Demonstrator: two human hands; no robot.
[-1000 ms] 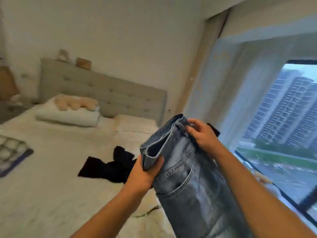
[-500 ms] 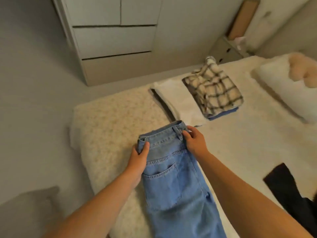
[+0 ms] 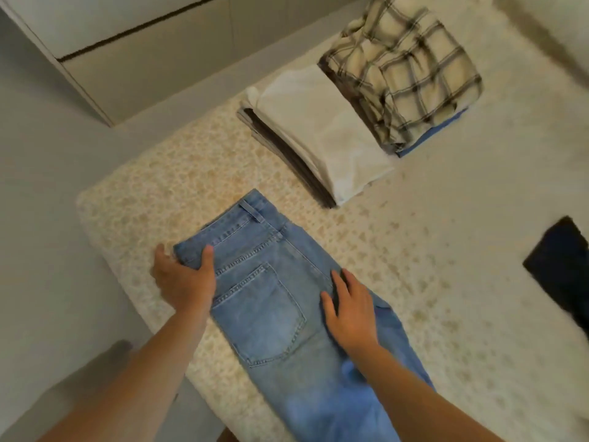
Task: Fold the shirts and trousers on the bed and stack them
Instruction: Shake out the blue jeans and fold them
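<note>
Head view: the jeans (image 3: 274, 301) lie flat near the bed's (image 3: 446, 298) corner, halved lengthwise, likely for folding; the left hand (image 3: 185, 279) grips the waistband corner, seemingly to anchor it; the right hand (image 3: 350, 311) rests flat-fingered on the seat, probably smoothing; folded stacks (image 3: 322, 129) wait beyond.
</note>
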